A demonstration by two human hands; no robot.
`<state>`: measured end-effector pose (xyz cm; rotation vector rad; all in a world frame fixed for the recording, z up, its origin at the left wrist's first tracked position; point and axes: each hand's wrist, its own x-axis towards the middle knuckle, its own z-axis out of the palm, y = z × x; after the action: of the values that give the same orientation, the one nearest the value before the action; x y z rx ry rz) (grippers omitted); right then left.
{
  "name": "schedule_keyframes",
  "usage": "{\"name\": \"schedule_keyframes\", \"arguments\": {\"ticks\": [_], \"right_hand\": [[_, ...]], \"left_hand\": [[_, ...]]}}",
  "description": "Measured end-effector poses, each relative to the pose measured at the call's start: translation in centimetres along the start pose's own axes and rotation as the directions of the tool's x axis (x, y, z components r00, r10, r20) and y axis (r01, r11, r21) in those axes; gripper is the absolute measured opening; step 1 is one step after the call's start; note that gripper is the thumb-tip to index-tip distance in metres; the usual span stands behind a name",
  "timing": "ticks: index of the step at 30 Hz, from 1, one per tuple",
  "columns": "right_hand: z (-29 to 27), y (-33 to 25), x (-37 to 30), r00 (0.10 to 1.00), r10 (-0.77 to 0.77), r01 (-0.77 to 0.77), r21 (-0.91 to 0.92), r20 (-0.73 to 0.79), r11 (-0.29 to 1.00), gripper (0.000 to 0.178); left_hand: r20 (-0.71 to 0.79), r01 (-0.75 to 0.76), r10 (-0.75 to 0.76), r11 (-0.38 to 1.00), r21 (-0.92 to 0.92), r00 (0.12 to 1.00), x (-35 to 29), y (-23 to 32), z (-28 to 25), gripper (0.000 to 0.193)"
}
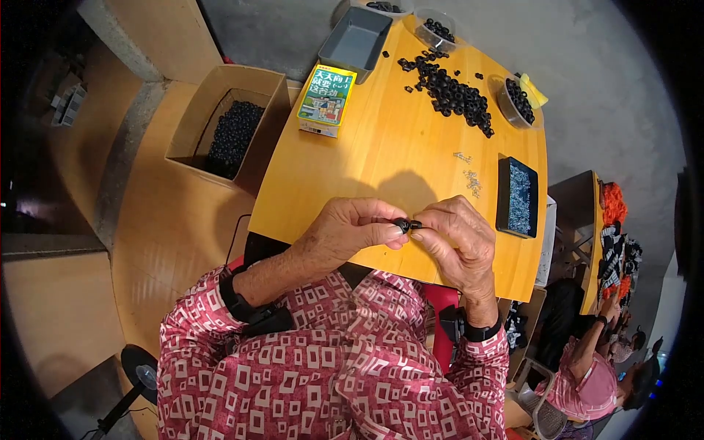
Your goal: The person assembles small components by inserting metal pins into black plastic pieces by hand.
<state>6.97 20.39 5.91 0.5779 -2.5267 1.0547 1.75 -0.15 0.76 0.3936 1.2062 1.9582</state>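
- Small black part (400,224) is being held up between both hands, over the near edge of the wooden table (367,154); a dark stub (416,225) is sticking out toward the right. One piece or two: cannot tell.
- Left hand (341,231): thumb and fingertips are being pressed together on the rounded end, no gap showing; a tip grip is probably being used because the part is so small.
- Right hand (464,238): stub is being pinched between thumb and forefinger, nearly closed; the other fingers are being curled, likely out of the way.
- Loose silvery pieces (471,183) are being kept near the right hand, presumably for easy picking; more are being contained in a black rectangular tray (504,194).
- Black ring-like parts (458,97) are being left heaped farther back, probably spread for reach.
- Clear round tub (504,108) and cardboard box (273,125) are being used to hold more black parts, presumably against rolling.
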Motion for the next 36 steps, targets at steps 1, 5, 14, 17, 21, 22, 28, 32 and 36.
{"name": "schedule_keyframes", "arguments": {"ticks": [1,5,14,17,21,22,28,32,36], "right_hand": [[0.0,0.0,0.0,1.000,-0.014,0.014,-0.021,0.019,1.000,0.019],[-0.2,-0.2,0.2,0.998,-0.049,0.052,-0.071,0.045,0.996,0.020],[0.0,-0.4,0.4,0.985,-0.129,0.147,-0.172,0.111,0.974,0.023],[0.7,-0.2,0.1,0.990,-0.121,0.131,-0.155,0.067,0.979,0.026],[2.1,0.2,-1.2,0.995,-0.097,0.091,-0.143,-0.035,0.986,0.032],[2.3,0.3,-1.4,0.995,-0.083,0.073,-0.145,-0.063,0.987,0.034],[3.0,0.7,-1.5,0.983,-0.151,0.131,-0.173,-0.105,0.976,0.040],[3.5,1.0,-1.8,0.976,-0.182,0.154,-0.217,-0.118,0.964,0.041],[3.7,1.0,-1.8,0.969,-0.209,0.173,-0.246,-0.129,0.954,0.036]], "left_hand": [[0.001,0.006,-0.006,1.000,0.000,1.000,0.0,0.0,0.0,0.029],[0.000,0.009,-0.009,1.000,0.007,1.000,0.0,-0.1,0.0,0.030],[-0.031,0.018,-0.019,0.999,-0.027,0.999,-0.1,-0.5,-0.2,0.032],[-0.017,0.027,-0.027,0.999,0.023,0.999,-0.1,-0.3,-0.2,0.032],[-0.030,0.032,-0.033,0.999,-0.040,0.999,0.0,-1.4,-0.4,0.029],[-0.025,0.040,-0.042,0.997,-0.067,0.999,0.1,-1.5,-0.5,0.028],[-0.085,0.073,-0.082,0.993,-0.094,0.993,0.0,-1.4,0.0,0.029],[-0.088,0.088,-0.099,0.990,-0.113,0.991,0.0,-1.5,-0.1,0.029],[-0.077,0.090,-0.090,0.996,-0.009,0.993,0.2,-1.4,-0.5,0.027]]}}
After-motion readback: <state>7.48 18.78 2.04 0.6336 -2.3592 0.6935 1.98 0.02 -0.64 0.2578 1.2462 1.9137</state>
